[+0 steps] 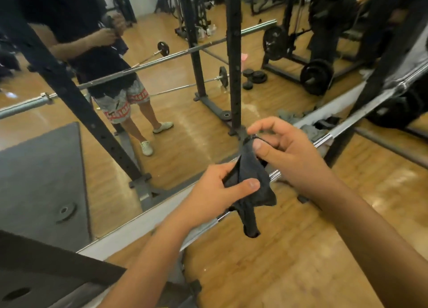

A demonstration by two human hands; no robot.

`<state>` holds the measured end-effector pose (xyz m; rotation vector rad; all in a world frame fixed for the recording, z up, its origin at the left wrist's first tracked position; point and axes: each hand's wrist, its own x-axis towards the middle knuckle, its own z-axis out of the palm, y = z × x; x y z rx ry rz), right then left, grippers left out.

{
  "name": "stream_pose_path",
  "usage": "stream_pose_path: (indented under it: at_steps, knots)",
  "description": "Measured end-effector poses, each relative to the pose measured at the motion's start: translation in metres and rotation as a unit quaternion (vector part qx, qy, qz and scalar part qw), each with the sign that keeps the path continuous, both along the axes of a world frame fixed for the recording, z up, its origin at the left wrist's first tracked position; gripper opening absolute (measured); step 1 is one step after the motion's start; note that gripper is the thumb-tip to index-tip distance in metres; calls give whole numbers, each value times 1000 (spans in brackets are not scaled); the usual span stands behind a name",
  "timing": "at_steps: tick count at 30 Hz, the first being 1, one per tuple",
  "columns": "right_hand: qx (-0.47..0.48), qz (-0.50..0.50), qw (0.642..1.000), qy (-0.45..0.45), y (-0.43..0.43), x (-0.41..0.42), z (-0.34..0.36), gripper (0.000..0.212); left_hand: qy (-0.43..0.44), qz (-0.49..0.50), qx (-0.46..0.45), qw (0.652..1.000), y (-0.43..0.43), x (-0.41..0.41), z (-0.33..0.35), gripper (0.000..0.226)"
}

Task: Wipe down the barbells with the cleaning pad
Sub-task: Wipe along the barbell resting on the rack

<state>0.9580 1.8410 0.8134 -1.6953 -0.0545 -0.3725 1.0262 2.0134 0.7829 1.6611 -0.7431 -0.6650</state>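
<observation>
the dark cleaning pad (250,180) hangs at centre frame, gripped by the left hand (215,192) and pinched at its top by the right hand (284,152), in front of the chrome barbell (324,139), while red lettering on the mirrored shorts (120,104), centre left, is too blurred to read.

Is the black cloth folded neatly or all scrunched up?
Scrunched: the cloth hangs bunched between the left hand and right hand, one end dangling.

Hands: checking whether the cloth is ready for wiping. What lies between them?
In the head view, only the dark cloth lies between the left hand and right hand; each grips it. The barbell runs behind.
</observation>
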Motion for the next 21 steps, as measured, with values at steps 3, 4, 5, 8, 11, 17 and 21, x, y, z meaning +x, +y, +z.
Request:
stream_pose_path:
  at_steps: [3,4,5,8,11,17,21]
  knots:
    - [38,-37,998,21,-13,-18,-5,15,-3,22,-43,999,-17,-13,5,3]
    - [52,-45,997,33,-19,-25,-8,17,1,33,-63,997,-23,-17,9,3]
    - [61,-47,996,50,-24,-33,-11,20,7,42,-81,996,-29,-19,12,4]
    - [67,-24,992,105,-39,-56,-22,37,14,74,-117,990,-45,-22,20,7]
    - [91,5,989,116,-45,-71,-29,29,-5,100,-127,987,-62,-22,23,5]
    - [115,-71,988,74,-57,-78,-29,42,30,176,-104,978,-87,-17,21,41]
    - [113,-97,988,47,-71,-81,-26,56,65,127,-120,982,-87,-11,10,73]
